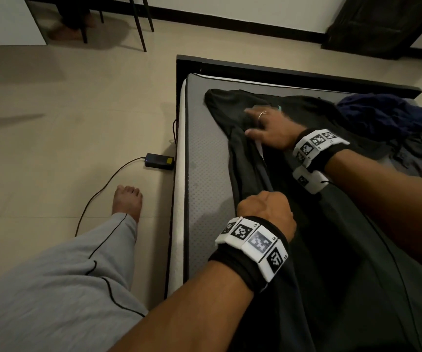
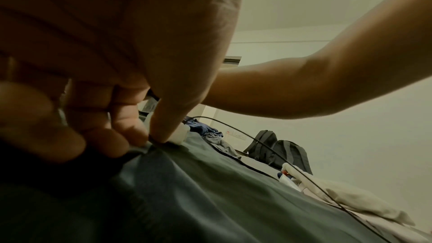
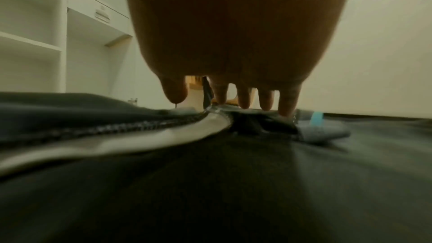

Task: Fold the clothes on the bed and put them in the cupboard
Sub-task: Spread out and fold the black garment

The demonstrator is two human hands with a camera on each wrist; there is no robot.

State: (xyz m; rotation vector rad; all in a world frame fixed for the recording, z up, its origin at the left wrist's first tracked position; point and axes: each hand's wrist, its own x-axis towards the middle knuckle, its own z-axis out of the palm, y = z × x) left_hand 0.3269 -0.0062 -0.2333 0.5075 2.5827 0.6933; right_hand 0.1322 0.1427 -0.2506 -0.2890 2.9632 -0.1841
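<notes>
A black zip-up jacket (image 1: 336,250) lies spread along the grey mattress (image 1: 204,174). My left hand (image 1: 265,207) is curled into a fist on the jacket's front edge, and in the left wrist view its thumb and fingers (image 2: 131,136) pinch a fold of the dark fabric (image 2: 210,191). My right hand (image 1: 268,125) lies flat with straight fingers near the collar. In the right wrist view its fingertips (image 3: 243,99) press the cloth just beyond the zip (image 3: 117,128) and a white inner strip.
A crumpled blue and grey pile of clothes (image 1: 392,128) sits at the mattress's far right. A black charger brick (image 1: 159,161) and its cable lie on the tiled floor beside the bed frame, near my bare foot (image 1: 127,199). White cupboard shelves (image 3: 30,43) stand beyond the bed.
</notes>
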